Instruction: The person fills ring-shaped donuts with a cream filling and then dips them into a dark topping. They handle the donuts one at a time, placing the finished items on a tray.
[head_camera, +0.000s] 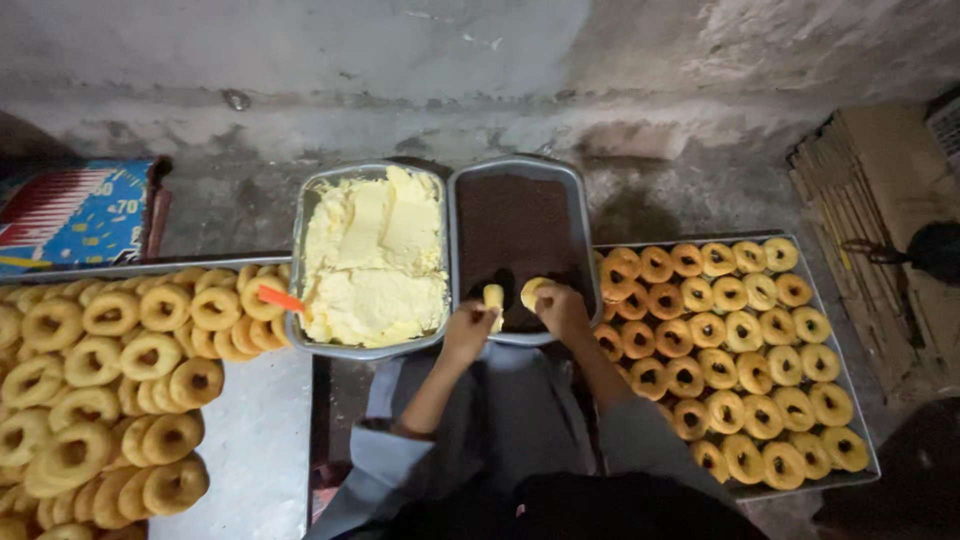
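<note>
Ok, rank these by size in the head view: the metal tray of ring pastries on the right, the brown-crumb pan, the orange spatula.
1. Metal tray of ring pastries, largest.
2. Grey pan of brown crumbs.
3. Orange spatula, smallest by far.

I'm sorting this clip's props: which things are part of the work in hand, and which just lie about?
In use: left hand, right hand, doughnut halves, tray of brown crumbs, tray of cream, doughnut trays.
Lying about: patterned box, cardboard.

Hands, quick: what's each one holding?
Left hand: closed on a pale yellow piece over the brown tray.
Right hand: closed on a cream-covered doughnut.
</note>
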